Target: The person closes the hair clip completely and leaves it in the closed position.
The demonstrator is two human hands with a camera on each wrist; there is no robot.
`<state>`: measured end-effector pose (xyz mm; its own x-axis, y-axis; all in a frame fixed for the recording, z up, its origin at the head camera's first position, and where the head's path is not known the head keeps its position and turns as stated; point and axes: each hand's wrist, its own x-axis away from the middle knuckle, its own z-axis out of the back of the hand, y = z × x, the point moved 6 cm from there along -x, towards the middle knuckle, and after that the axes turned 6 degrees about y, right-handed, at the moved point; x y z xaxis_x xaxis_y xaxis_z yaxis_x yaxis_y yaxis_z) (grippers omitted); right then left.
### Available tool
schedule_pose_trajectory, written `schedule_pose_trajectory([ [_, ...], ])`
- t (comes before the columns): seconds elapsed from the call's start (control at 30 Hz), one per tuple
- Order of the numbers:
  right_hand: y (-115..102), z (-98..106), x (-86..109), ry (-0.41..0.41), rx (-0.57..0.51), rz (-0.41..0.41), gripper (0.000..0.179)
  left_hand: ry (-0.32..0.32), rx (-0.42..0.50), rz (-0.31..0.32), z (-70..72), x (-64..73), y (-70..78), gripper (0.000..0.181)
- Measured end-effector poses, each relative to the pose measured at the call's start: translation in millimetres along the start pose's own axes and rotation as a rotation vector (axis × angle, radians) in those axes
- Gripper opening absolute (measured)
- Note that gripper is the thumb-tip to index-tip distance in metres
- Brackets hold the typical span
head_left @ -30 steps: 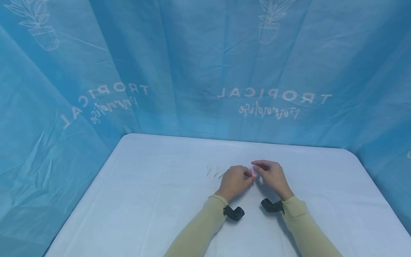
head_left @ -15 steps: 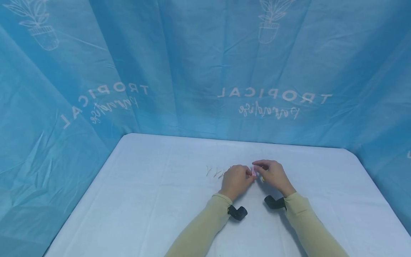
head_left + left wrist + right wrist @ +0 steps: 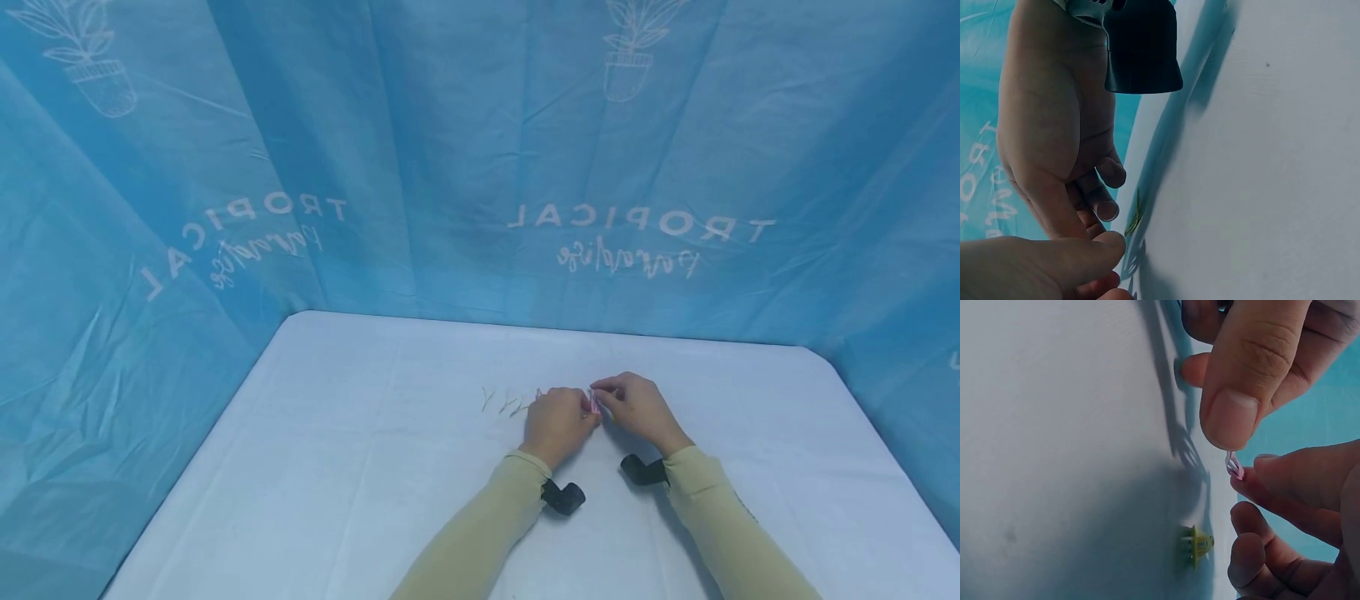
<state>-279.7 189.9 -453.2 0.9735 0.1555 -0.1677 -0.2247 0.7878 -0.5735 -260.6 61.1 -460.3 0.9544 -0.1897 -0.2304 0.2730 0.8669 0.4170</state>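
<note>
Between the fingertips of both hands is a small, narrow pink piece with a looped outline [image 3: 595, 402], whose kind is too small to make out. My left hand [image 3: 557, 425] pinches one end; its thumb [image 3: 1232, 419] fills the top of the right wrist view. From the other side my right hand [image 3: 637, 410] pinches the piece [image 3: 1234, 465] between thumb and forefinger. Beneath my right hand a small yellow cone-shaped piece with a flat rim and prongs [image 3: 1200, 544] lies on the table. The left wrist view shows the right hand [image 3: 1060, 125] with several fingers curled.
Left of the hands lie several thin pale Y-shaped pieces [image 3: 487, 399] in a row, a pinkish one [image 3: 537, 393] partly hidden behind the left hand. A white cloth covers the table [image 3: 337, 467]. Blue printed curtains [image 3: 465, 167] stand behind and at the sides.
My left hand and forearm have shifted slightly right, uncovering the pinkish piece behind it. My right forearm has moved slightly right too. The pink piece stays pinched between both hands.
</note>
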Motion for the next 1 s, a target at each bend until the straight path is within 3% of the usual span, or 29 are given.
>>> schedule_pose_trajectory([
  [0.6,2.2,-2.0,-0.3,-0.044,0.06,0.028,0.021,-0.013,-0.034,0.003,-2.0,2.7,5.8,0.017],
  [1.0,3.4,-3.4,0.3,-0.02,0.086,0.061,0.019,-0.02,-0.028,0.008,-3.3,3.1,6.6,0.016],
])
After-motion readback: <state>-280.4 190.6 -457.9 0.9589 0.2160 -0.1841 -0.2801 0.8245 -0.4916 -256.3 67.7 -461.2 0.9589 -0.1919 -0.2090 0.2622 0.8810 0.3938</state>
